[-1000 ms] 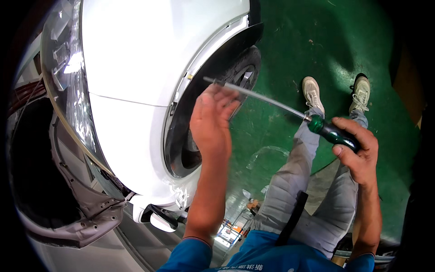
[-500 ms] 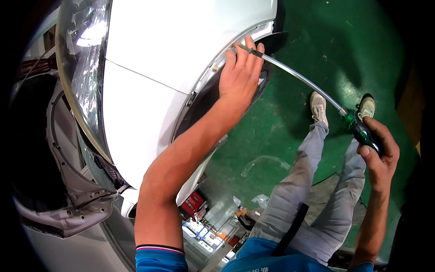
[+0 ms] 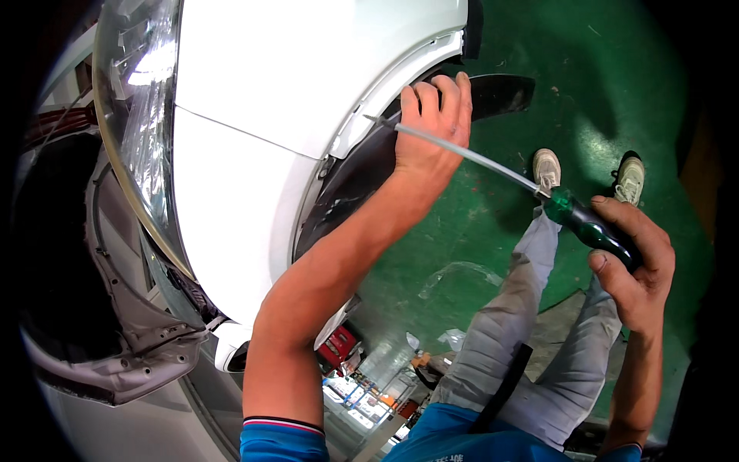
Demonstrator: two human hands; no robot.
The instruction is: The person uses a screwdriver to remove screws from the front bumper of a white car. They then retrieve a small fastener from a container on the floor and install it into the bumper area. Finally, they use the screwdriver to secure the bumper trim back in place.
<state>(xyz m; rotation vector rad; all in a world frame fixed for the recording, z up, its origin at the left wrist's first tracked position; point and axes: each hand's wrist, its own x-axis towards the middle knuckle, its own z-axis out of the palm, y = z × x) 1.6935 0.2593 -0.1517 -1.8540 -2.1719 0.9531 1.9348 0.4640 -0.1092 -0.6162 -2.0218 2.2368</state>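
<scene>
In my right hand is a long screwdriver with a green and black handle, my fingers and thumb closed round its end. Its pale shaft slants up to the left across the back of my left hand. The dark tip lies by the white fender's wheel-arch edge; its exact shape is too small to tell. My left fingers are curled over the edge of a black wheel-arch liner. Part of the liner sticks out away from the arch, and my hand hides its middle.
A clear headlight borders the fender on the left, beside an open grey hood. Below are a red case and loose clear plastic on the green floor. My shoes stand at right.
My left hand has moved slightly right and down, off the fender edge, and the liner projects farther right. The screwdriver has shifted left, its tip lower along the arch edge.
</scene>
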